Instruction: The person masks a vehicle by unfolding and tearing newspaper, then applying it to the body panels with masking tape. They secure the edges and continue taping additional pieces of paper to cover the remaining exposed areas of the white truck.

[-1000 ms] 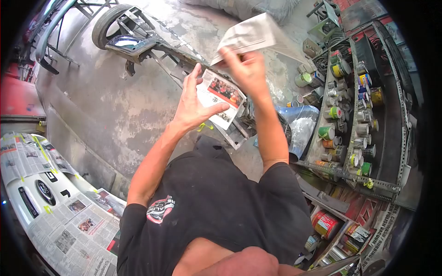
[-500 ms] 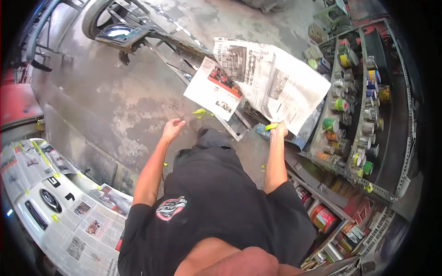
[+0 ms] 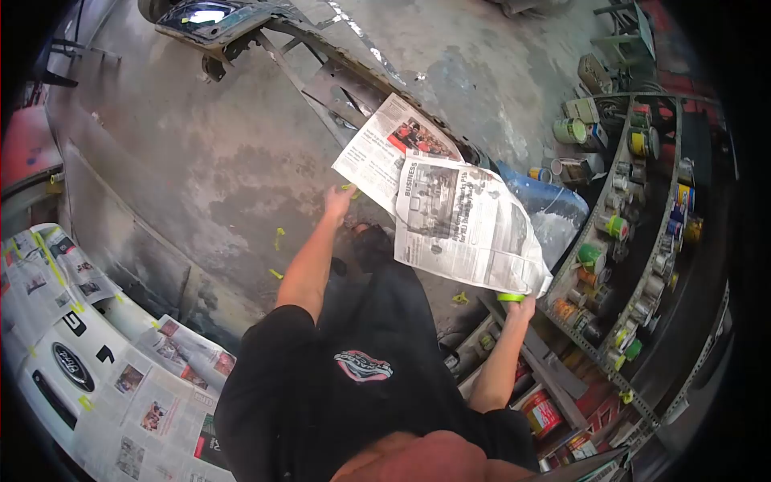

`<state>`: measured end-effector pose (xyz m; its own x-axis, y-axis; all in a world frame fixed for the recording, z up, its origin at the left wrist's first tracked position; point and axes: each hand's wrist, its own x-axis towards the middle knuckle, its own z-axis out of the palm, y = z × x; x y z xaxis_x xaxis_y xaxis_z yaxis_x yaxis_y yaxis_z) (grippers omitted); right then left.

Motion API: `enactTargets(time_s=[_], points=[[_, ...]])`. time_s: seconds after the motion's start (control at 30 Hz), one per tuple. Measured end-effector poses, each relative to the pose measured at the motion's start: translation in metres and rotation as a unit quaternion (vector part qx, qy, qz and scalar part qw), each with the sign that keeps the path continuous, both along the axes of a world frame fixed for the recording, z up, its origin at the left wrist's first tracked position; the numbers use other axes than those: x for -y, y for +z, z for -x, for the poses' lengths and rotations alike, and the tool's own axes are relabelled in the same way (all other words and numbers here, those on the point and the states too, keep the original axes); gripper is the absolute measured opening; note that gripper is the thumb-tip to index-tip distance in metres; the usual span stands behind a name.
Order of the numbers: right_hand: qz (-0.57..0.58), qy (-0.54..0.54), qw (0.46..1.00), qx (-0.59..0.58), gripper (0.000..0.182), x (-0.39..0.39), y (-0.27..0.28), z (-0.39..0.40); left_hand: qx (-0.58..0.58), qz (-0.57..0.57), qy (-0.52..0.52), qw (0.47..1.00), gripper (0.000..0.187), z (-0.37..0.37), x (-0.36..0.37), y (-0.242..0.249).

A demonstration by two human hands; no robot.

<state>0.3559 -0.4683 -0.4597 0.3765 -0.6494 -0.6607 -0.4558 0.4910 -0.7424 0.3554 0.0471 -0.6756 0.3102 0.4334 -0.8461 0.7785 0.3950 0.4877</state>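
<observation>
My right hand [image 3: 523, 306] grips the lower right edge of a newspaper sheet [image 3: 474, 229]. A roll of yellow-green masking tape [image 3: 510, 297] is held at the same hand. The sheet is spread out and creased, overlapping a second newspaper piece [image 3: 373, 153] that lies over a metal frame [image 3: 321, 84]. My left hand [image 3: 337, 205] is at the lower left edge of that second piece, fingers drawn together. A bit of yellow tape shows beside its fingertips; whether the hand pinches the paper or the tape is hidden.
Shelves on the right carry several paint cans [image 3: 590, 257]. A blue panel [image 3: 546, 201] lies behind the newspaper. At left, a white Ford panel [image 3: 52, 345] is partly covered with taped newspaper. Tape scraps [image 3: 279, 238] lie on the concrete floor [image 3: 201, 145].
My left hand has moved from beside my body up to the paper's edge. My right hand has come down and rightward with the newspaper sheet, which has swung lower. The view has shifted.
</observation>
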Motion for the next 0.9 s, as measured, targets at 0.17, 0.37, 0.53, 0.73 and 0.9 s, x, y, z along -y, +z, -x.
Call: enactTargets(time_s=[0.17, 0.37, 0.53, 0.73, 0.9], points=[[0.06, -0.01, 0.998, -0.032, 0.042, 0.023, -0.01, 0.002, 0.092, 0.104, 0.063, 0.988, 0.043, -0.027, 0.0, -0.036], [0.13, -0.044, 0.99, -0.017, 0.041, 0.025, -0.013, -0.029, 0.185, -0.116, 0.221, 0.951, 0.017, -0.005, -0.039, 0.004], [0.24, -0.012, 0.968, -0.07, 0.038, 0.085, -0.062, -0.071, 0.198, -0.262, 0.157, 0.931, 0.026, 0.083, -0.145, 0.087], [0.367, 0.078, 0.918, -0.126, 0.039, 0.045, -0.075, -0.085, 0.284, -0.299, 0.097, 0.906, 0.025, 0.153, -0.185, 0.212], [0.22, 0.196, 0.952, 0.078, 0.022, -0.017, -0.001, -0.092, 0.27, -0.327, 0.068, 0.903, 0.026, 0.189, -0.166, 0.237]])
